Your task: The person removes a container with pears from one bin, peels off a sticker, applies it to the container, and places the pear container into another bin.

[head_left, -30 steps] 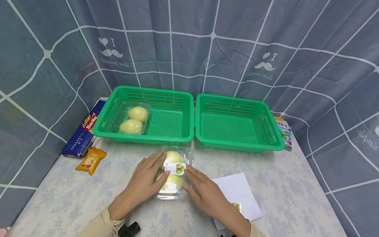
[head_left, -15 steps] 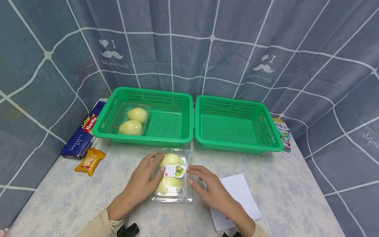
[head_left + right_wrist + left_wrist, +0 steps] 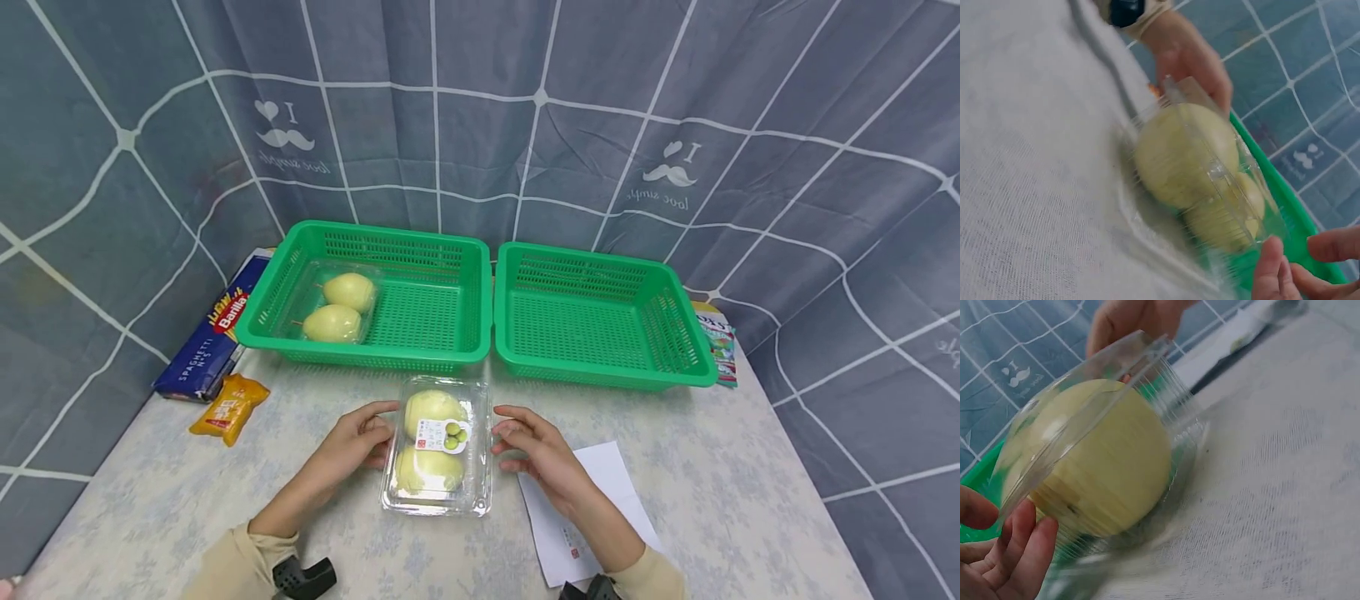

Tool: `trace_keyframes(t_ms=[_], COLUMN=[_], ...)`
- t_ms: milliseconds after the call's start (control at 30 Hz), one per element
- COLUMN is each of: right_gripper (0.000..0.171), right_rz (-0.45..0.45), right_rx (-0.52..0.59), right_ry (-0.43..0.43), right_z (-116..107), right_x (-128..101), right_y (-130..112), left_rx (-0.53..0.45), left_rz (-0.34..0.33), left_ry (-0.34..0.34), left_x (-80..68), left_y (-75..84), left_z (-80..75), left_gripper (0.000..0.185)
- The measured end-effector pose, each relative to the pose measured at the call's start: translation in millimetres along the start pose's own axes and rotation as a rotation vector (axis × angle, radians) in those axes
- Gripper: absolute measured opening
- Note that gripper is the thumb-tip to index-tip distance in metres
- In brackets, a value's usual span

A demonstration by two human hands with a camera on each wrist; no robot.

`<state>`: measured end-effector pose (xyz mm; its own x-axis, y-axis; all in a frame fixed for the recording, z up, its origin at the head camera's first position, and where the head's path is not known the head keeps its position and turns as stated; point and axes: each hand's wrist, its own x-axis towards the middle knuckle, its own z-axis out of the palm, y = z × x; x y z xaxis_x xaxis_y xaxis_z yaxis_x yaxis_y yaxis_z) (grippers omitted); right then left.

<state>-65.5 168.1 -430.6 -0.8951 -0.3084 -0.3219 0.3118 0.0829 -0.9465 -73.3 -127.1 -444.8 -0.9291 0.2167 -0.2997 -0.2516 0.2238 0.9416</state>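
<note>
A clear plastic clamshell (image 3: 437,446) with two yellow pears and a label lies on the table in front of me. My left hand (image 3: 381,427) grips its left edge and my right hand (image 3: 501,427) its right edge, fingers curled against the sides. In the left wrist view the left hand (image 3: 1004,547) pinches the clamshell (image 3: 1094,462) at its rim, with the other hand behind it. Seen from the right wrist, the right hand (image 3: 1297,262) touches a corner of the clamshell (image 3: 1194,169).
Two green baskets stand side by side at the back: the left basket (image 3: 375,354) holds another clamshell of pears (image 3: 333,308), the right basket (image 3: 592,377) holds nothing. A spaghetti box (image 3: 210,333) and an orange packet (image 3: 228,404) lie left, white paper (image 3: 600,483) right.
Both hands have slid off the top of the clamshell to its left and right edges, and the clamshell has shifted slightly toward me.
</note>
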Motion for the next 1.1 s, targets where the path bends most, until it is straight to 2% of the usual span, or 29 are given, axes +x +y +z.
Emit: trace_keyframes(t_ms=[100, 167, 533, 733, 967, 1100], right_gripper=[0.046, 0.047, 0.047, 0.044, 0.039, 0.037], right_rz=[0.060, 0.075, 0.079, 0.086, -0.008, -0.045], right_rx=[0.095, 0.126, 0.134, 0.099, -0.086, -0.109], right_ry=[-0.025, -0.037, -0.028, 0.021, 0.023, 0.015], right_z=[-1.9, -1.7, 1.6, 1.3, 6.3, 8.8], right_x=[3.4, 4.9, 5.5, 3.7, -0.2, -3.1], right_y=[3.2, 4.6, 5.8, 13.0, 13.5, 12.7], left_rx=[-0.095, -0.120, -0.124, -0.137, -0.137, -0.119], left_rz=[-0.058, -0.063, -0.065, -0.066, -0.066, -0.061], left_ry=[-0.042, -0.056, -0.070, -0.083, -0.075, -0.082], left_x=[0.8, 1.3, 0.7, 0.8, 1.2, -0.8], left_y=[-2.7, -3.2, -1.4, -2.9, -3.1, -2.5], left_z=[-1.6, -2.1, -4.0, -3.7, -3.8, -3.6], left_gripper=[0.053, 0.054, 0.053, 0.054, 0.054, 0.053])
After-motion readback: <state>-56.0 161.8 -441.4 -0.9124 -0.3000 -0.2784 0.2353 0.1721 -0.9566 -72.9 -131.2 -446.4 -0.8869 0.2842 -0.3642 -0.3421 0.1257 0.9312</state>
